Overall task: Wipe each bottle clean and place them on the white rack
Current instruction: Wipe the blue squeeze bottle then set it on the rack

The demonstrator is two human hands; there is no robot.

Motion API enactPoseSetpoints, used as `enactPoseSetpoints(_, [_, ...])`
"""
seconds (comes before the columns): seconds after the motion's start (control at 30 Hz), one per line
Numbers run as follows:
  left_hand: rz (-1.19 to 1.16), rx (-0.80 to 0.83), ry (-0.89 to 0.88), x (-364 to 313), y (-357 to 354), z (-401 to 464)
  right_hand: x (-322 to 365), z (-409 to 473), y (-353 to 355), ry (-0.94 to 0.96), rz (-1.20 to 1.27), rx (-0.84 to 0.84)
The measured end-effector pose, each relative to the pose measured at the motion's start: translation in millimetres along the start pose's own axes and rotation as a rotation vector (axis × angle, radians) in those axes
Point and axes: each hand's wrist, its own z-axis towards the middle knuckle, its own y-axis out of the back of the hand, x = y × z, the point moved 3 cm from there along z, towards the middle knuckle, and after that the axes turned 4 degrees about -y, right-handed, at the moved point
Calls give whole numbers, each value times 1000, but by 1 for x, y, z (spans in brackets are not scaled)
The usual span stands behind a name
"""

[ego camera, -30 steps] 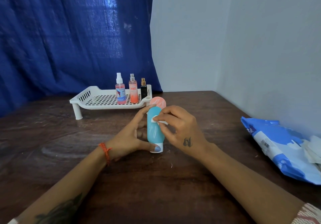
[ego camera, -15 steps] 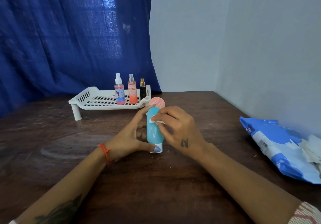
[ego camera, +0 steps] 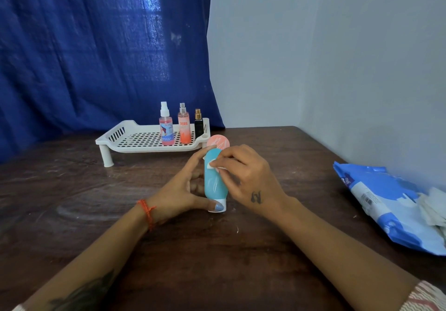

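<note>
A teal tube bottle (ego camera: 214,183) stands cap-down on the dark wooden table, white cap at the bottom. My left hand (ego camera: 184,190) holds it, thumb at the cap and fingers behind. My right hand (ego camera: 246,175) pinches a small white wipe (ego camera: 215,165) against the tube's upper part. Behind the tube a round pink-lidded container (ego camera: 218,142) is partly hidden. The white rack (ego camera: 135,139) stands at the back with a pink spray bottle (ego camera: 166,127), an orange mist bottle (ego camera: 184,126) and a small black bottle (ego camera: 198,123) upright on its right end.
A blue and white wipes pack (ego camera: 388,202) lies at the table's right edge with loose white wipes (ego camera: 434,207) beside it. A blue curtain (ego camera: 96,45) hangs behind the rack. Grey walls close off the back and right.
My right hand with the wipe has shifted slightly up the tube. The left hand keeps its hold and the bottle stays in place.
</note>
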Motion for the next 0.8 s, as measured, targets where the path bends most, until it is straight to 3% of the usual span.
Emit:
enactPoseSetpoints(0.33, [-5,11,-8,-4,-1,-1,9,2,-3,128,33,151])
enactPoseSetpoints(0.63, [-10,-5,-11,-1,0,-1,-4,-1,0,10,53,53])
enactPoseSetpoints(0.8, [-16,2,-6,-1,0,-1,1,-1,-2,38,109,63])
